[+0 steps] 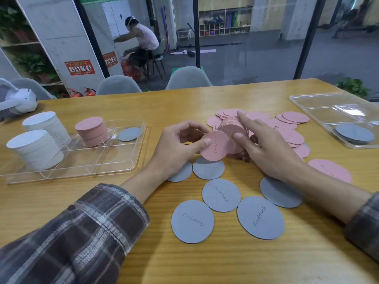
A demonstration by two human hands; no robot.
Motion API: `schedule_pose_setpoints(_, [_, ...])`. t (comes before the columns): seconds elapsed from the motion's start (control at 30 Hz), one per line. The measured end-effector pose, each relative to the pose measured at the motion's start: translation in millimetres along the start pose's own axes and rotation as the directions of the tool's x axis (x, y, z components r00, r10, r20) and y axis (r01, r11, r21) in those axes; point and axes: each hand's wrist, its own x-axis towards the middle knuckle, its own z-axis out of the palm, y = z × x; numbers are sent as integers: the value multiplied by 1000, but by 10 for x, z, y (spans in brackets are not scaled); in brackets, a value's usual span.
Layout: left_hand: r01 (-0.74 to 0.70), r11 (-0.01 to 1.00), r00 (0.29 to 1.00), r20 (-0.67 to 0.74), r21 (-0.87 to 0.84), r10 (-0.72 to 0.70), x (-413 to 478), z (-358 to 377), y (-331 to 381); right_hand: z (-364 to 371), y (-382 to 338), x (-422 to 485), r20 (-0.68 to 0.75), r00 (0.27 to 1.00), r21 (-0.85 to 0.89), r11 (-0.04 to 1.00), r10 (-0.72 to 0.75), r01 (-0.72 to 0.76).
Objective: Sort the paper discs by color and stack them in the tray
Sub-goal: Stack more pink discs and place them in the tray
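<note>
One head-worn view looks forward and down, close over the wooden table [205, 263].

Clear trays: 2, one [131, 160] at the surface's left edge, one [307, 107] at its far right corner.
White disc stacks: 2 [37, 149] [48, 126].
Pink disc stacks in the left tray: 1 [92, 131].
Loose grey discs near the front edge: 6 [192, 221].
Loose pink discs [295, 116]: overlapping heap, count unclear.
Hands: 2 [174, 148] [272, 154].
</note>
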Motion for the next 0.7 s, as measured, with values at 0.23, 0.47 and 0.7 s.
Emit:
schedule_pose_setpoints(0.23, [-134, 959, 985, -73, 251, 157, -43, 129, 26, 15, -140, -43, 118, 992, 69, 997, -38, 30])
schedule_pose_setpoints(0.47, [-262, 897, 948, -82, 355, 309, -51, 181, 38, -8, -227, -79, 173, 983, 86, 995, -68, 53])
schedule_pose_setpoints(0.7, [-310, 864, 927, -74, 396, 367, -37, 197, 16, 36, -195, -67, 196, 976, -47, 993, -93, 104])
